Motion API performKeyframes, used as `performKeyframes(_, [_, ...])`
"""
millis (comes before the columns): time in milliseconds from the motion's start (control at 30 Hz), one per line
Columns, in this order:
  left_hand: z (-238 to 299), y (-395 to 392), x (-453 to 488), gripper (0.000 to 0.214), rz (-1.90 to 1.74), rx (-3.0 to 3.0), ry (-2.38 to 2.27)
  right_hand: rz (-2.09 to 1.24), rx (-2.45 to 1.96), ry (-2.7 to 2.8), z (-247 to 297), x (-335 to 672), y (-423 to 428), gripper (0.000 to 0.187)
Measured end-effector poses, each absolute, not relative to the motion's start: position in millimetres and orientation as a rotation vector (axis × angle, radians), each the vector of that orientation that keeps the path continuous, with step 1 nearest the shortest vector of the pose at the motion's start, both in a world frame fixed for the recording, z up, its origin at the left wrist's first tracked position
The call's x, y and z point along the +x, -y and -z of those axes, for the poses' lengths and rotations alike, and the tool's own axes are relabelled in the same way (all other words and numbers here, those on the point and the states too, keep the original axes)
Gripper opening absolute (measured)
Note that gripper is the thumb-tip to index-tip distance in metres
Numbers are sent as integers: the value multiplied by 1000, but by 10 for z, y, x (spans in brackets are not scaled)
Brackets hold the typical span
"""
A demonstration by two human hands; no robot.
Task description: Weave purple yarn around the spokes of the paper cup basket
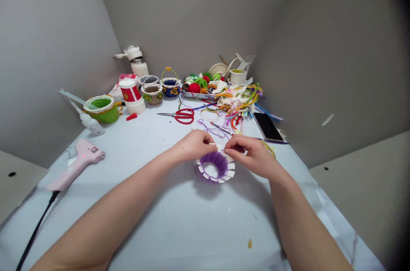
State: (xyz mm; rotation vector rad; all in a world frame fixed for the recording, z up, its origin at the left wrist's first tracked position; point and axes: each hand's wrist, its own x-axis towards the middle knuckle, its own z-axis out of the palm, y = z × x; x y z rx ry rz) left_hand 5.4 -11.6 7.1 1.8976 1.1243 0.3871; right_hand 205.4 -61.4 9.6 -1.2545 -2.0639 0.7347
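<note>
Together, left hand (195,145) and right hand (248,153) pinched white rim strip of purple-wrapped paper cup (216,167), fingers closed, steadying it on table (153,219).

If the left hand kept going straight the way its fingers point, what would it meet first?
The left hand points rightward across the top of the purple-wrapped paper cup. It would most likely meet the right hand fingertips first, nearly touching at the white strip; depth is uncertain.

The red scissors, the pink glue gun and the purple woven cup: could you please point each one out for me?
red scissors (184,116): head view, on the red handle loops.
pink glue gun (83,154): head view, on its body.
purple woven cup (216,160): head view, on its inner purple wall.
</note>
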Motion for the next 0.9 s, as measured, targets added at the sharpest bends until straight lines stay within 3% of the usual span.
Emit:
performKeyframes(400, [-106,64,-43,22,-373,1921,-1164,-1083,-1310,2014,-11,2220,515,17])
performKeyframes(667, [-185,58,-95,21,-235,1946,-1120,-1177,-1336,2089,79,2129,501,15])
performKeyframes(900, [-142,104,-19,21,-368,1912,-1045,-1186,-1343,2041,115,2088,494,15])
